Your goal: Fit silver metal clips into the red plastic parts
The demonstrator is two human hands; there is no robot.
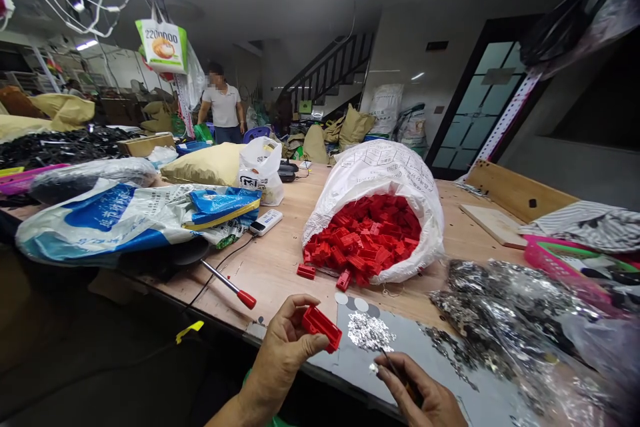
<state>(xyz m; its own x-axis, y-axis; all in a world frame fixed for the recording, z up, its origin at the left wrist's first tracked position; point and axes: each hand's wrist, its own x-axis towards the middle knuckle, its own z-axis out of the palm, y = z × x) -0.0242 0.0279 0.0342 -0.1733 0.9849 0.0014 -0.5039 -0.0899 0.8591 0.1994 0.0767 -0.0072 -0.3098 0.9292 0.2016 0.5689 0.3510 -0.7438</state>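
My left hand (285, 353) pinches a small red plastic housing (321, 327) between thumb and fingers, just above the table's near edge. My right hand (417, 393) is closed round a thin tool (395, 368), its tip beside a little heap of shiny metal pieces (369, 331) on a grey sheet (450, 373). Behind them a white sack (385, 177) lies on its side, spilling many red housings (367, 240). Two loose red housings (306, 271) rest on the wood in front of it.
A big pile of silvery metal parts (505, 307) fills the right. A red-handled screwdriver (231, 287), a remote (266, 221) and blue-white bags (115, 213) lie left. A pink basket (555, 260) and wooden boards (515, 193) sit far right. A person (223, 110) stands at the back.
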